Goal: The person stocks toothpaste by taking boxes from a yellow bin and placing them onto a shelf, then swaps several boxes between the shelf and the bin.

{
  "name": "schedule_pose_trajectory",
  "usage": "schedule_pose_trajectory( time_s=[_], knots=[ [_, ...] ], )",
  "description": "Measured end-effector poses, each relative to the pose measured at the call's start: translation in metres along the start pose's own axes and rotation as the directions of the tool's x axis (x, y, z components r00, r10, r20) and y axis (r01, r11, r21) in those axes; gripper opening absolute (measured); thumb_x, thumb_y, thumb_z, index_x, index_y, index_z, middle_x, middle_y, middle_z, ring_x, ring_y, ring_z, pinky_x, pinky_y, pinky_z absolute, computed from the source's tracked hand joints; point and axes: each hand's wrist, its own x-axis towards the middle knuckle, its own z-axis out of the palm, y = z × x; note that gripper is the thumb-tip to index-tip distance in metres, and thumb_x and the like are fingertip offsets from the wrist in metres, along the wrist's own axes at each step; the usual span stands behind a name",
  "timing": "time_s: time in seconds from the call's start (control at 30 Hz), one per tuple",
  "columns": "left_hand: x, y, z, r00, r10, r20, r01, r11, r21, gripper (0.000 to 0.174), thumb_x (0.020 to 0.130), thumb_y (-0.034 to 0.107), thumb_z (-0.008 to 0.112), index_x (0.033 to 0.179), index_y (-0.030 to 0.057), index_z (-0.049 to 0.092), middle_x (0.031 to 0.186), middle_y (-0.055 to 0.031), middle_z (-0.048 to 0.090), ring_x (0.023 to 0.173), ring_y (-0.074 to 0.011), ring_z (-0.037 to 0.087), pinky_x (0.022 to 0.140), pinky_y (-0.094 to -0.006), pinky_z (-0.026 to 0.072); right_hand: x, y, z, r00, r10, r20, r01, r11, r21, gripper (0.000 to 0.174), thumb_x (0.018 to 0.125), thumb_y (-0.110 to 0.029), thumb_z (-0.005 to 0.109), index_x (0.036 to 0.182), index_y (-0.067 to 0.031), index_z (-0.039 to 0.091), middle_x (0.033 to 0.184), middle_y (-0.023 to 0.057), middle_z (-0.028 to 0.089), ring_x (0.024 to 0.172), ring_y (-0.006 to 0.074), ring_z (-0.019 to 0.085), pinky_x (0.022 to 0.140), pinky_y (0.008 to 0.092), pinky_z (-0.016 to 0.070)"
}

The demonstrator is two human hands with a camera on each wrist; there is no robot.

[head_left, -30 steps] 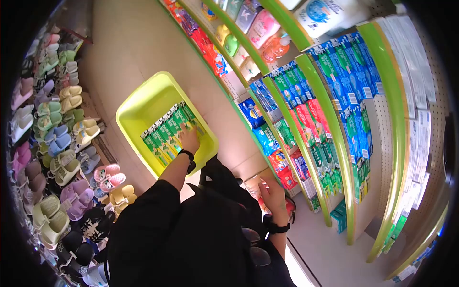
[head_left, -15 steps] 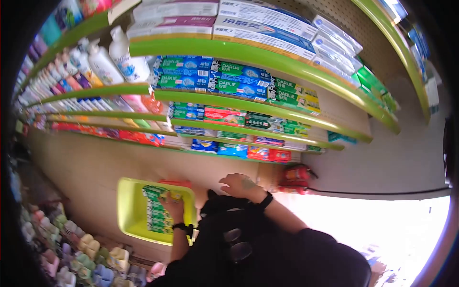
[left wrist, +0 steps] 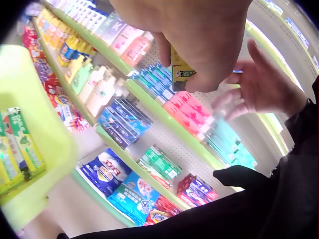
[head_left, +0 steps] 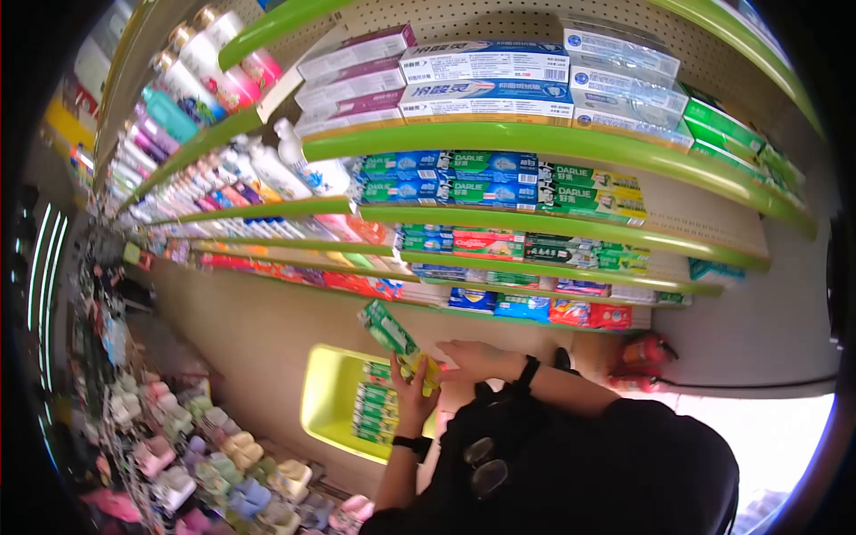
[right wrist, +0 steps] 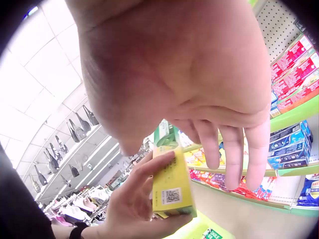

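My left hand [head_left: 412, 399] grips the yellow end of a green and yellow toothpaste box [head_left: 390, 330], held tilted above the yellow-green basket [head_left: 314, 401]. In the right wrist view, the thumb and fingers of that left hand [right wrist: 128, 206] close round the box [right wrist: 172, 191], whose yellow side carries a printed code. My right hand [head_left: 481, 361] is close beside the box's yellow end, its fingers extended. The right wrist view shows this right hand [right wrist: 184, 74] with straight fingers and nothing in them. Several similar toothpaste boxes [head_left: 374, 415] lie in a row inside the basket.
Green-edged shelves [head_left: 535, 138] ahead hold toothpaste boxes, bottles and bagged goods. Racks of slippers [head_left: 205, 464] stand at lower left. Red fire extinguishers [head_left: 646, 349] stand on the floor to the right, near the bright doorway [head_left: 758, 446].
My left hand has risen from the basket with a toothpaste box in its grip. My right hand has come over beside it. The head view has swung toward the shelves.
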Motion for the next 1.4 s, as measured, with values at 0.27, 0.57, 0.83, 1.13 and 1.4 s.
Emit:
schedule_pose_trajectory(
  time_s=[0.27, 0.57, 0.83, 1.13, 1.4],
  knots=[
    [0.046, 0.101, 0.094, 0.957, 0.172, 0.233, -0.150, 0.983, -0.109, 0.071, 0.071, 0.006, 0.088, 0.138, 0.0167, 0.067, 0.168, -0.0349, 0.015, 0.147, -0.0517, 0.038, 0.104, -0.0462, 0.0579, -0.047, 0.070, -0.079, 0.951, 0.242, -0.194, -0.183, 0.943, 0.279, 0.083, 0.090, -0.049, 0.076, 0.145, 0.0042, 0.044, 0.121, 0.0343, 0.067, 0.107, 0.0512, 0.069, 0.089, 0.0569, 0.0576],
    [0.115, 0.218, 0.161, 0.883, 0.448, 0.140, -0.429, 0.891, -0.149, 0.064, 0.076, 0.012, 0.092, 0.135, 0.0159, 0.069, 0.162, -0.0322, 0.027, 0.141, -0.0477, 0.047, 0.098, -0.0459, 0.0607, -0.138, 0.127, -0.190, 0.850, 0.261, -0.457, -0.128, 0.945, 0.302, 0.079, 0.086, -0.022, 0.079, 0.153, 0.0015, 0.044, 0.128, 0.0324, 0.065, 0.112, 0.0486, 0.068, 0.094, 0.0522, 0.0569],
    [0.148, 0.287, 0.143, 0.906, 0.402, -0.133, -0.348, 0.885, 0.308, 0.083, 0.074, 0.016, 0.094, 0.149, 0.0210, 0.059, 0.156, -0.0272, 0.041, 0.144, -0.0490, 0.041, 0.115, -0.0541, 0.0423, -0.197, 0.175, -0.209, 0.947, -0.026, -0.321, 0.065, 0.992, 0.112, 0.076, 0.094, -0.019, 0.071, 0.162, -0.0096, 0.037, 0.123, 0.0255, 0.065, 0.113, 0.0450, 0.065, 0.100, 0.0519, 0.0519],
    [0.156, 0.309, 0.131, 0.856, 0.449, 0.255, -0.500, 0.843, 0.196, 0.070, 0.061, 0.017, 0.093, 0.127, 0.0117, 0.070, 0.120, -0.0093, 0.064, 0.112, -0.0338, 0.062, 0.097, -0.0476, 0.0513, -0.226, 0.164, -0.221, 1.000, 0.013, -0.018, -0.009, 0.979, 0.206, 0.071, 0.092, -0.027, 0.078, 0.156, -0.0164, 0.048, 0.129, 0.0175, 0.064, 0.116, 0.0392, 0.066, 0.097, 0.0481, 0.0553],
    [0.196, 0.329, 0.117, 0.893, 0.448, 0.031, -0.449, 0.893, 0.032, 0.063, 0.062, 0.017, 0.095, 0.118, 0.0040, 0.070, 0.112, -0.0142, 0.064, 0.102, -0.0355, 0.064, 0.087, -0.0434, 0.0549, -0.286, 0.143, -0.320, 0.940, 0.052, -0.337, -0.111, 0.981, -0.160, 0.075, 0.070, -0.023, 0.092, 0.140, -0.0137, 0.064, 0.130, 0.0137, 0.064, 0.117, 0.0348, 0.065, 0.098, 0.0461, 0.0552]
  ],
)
